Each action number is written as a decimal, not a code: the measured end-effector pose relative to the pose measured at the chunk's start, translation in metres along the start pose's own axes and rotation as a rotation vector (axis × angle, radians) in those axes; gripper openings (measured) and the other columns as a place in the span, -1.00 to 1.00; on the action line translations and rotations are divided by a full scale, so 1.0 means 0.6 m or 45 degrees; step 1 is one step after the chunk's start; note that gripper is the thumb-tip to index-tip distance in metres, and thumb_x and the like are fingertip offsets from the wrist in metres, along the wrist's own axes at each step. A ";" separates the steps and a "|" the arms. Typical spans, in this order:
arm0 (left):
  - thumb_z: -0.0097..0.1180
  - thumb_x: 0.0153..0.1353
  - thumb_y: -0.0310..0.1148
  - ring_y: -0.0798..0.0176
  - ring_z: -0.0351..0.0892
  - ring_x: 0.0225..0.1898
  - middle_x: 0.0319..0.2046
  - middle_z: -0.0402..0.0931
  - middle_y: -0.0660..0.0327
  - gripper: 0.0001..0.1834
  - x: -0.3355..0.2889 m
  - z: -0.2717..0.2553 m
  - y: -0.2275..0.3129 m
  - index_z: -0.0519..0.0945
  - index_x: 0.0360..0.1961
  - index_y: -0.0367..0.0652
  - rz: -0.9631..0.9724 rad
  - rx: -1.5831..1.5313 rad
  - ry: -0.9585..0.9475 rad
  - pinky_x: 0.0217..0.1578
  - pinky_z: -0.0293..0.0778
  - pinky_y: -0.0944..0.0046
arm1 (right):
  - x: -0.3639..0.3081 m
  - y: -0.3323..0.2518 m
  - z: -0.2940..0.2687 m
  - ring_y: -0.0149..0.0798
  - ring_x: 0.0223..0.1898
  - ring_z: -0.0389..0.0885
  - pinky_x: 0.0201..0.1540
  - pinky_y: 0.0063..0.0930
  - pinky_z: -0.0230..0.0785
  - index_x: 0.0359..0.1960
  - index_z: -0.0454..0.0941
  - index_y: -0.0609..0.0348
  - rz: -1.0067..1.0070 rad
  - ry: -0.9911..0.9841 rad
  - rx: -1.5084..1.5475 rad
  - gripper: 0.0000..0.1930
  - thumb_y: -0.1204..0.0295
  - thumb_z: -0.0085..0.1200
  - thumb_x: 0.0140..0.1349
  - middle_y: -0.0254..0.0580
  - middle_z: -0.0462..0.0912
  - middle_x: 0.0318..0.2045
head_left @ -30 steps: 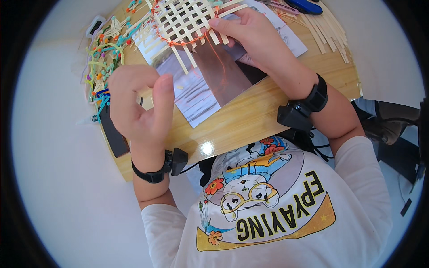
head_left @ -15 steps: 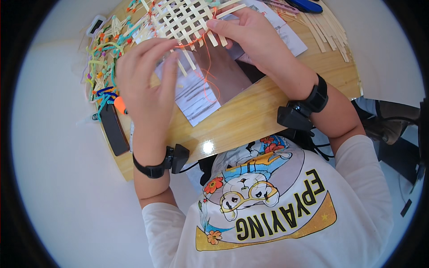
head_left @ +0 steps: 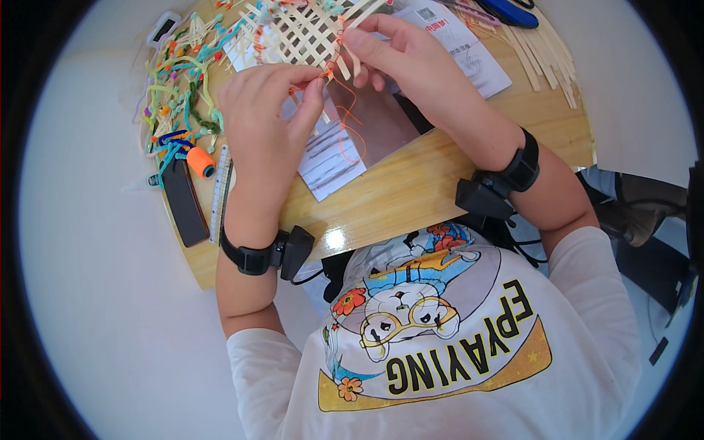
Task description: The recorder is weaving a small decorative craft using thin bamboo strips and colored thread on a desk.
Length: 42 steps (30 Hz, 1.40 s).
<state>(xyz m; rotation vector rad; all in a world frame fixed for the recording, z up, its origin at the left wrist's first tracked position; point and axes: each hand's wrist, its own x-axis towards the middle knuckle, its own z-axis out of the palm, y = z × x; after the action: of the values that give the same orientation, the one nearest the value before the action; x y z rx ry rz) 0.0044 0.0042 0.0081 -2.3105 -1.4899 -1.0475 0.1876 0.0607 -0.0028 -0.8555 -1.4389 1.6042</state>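
A woven lattice of pale flat strips (head_left: 304,33), bound with orange thread along its edge, is held up over the far part of the table. My right hand (head_left: 400,55) grips its right edge between thumb and bent fingers. At the lattice's near edge, my left hand (head_left: 264,121) pinches the orange thread (head_left: 350,114) by a strip end, thumb and forefinger together. A loose length of that thread hangs in loops below the weave. The fingertips hide the exact point where thread and strip meet.
Printed papers (head_left: 477,66) lie under the work. Loose pale strips (head_left: 539,59) and a blue-handled tool (head_left: 510,11) are at far right. On the left are a tangle of coloured cords (head_left: 172,95), an orange thread spool (head_left: 198,162), a dark flat case (head_left: 186,205) and a ruler (head_left: 218,194).
My left hand has moved right, and its parted thumb and forefinger have closed on the orange thread at the lattice's edge. My right hand keeps its hold, and the lattice has tilted slightly.
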 end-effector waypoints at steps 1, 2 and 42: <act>0.26 -0.01 -0.42 0.23 0.50 -0.29 -0.44 0.57 0.31 -0.91 -0.003 0.001 -0.001 0.64 -0.42 -0.07 -0.083 -0.056 -0.003 -0.14 0.26 0.23 | -0.003 -0.005 0.003 -0.57 -0.50 0.43 -0.47 -0.74 0.21 -0.09 0.50 0.20 0.064 -0.022 0.032 -0.64 0.14 0.03 0.31 -0.33 0.60 -0.45; 0.26 -0.01 -0.42 0.23 0.50 -0.29 -0.44 0.57 0.31 -0.91 -0.002 0.000 -0.002 0.64 -0.42 -0.07 -0.086 -0.053 0.003 -0.14 0.26 0.23 | -0.005 -0.007 0.004 -0.57 -0.50 0.43 -0.47 -0.74 0.21 -0.09 0.50 0.20 0.061 -0.028 0.028 -0.64 0.14 0.03 0.31 -0.33 0.60 -0.45; 0.28 0.06 -0.41 0.29 0.57 -0.28 -0.32 0.61 0.19 -0.78 -0.006 -0.024 0.034 0.63 -0.24 -0.23 -0.486 -0.582 0.047 -0.18 0.43 0.33 | -0.041 -0.013 0.027 -0.45 -0.60 0.48 -0.53 -0.57 0.30 -0.29 0.53 0.18 -0.453 -0.017 -0.427 -0.94 0.52 0.03 0.23 -0.24 0.52 -0.60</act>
<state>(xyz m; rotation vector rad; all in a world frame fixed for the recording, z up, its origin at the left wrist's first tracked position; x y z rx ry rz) 0.0148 -0.0154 0.0204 -2.3066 -1.8886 -1.6739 0.1849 0.0317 0.0061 -0.7209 -1.7867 1.1242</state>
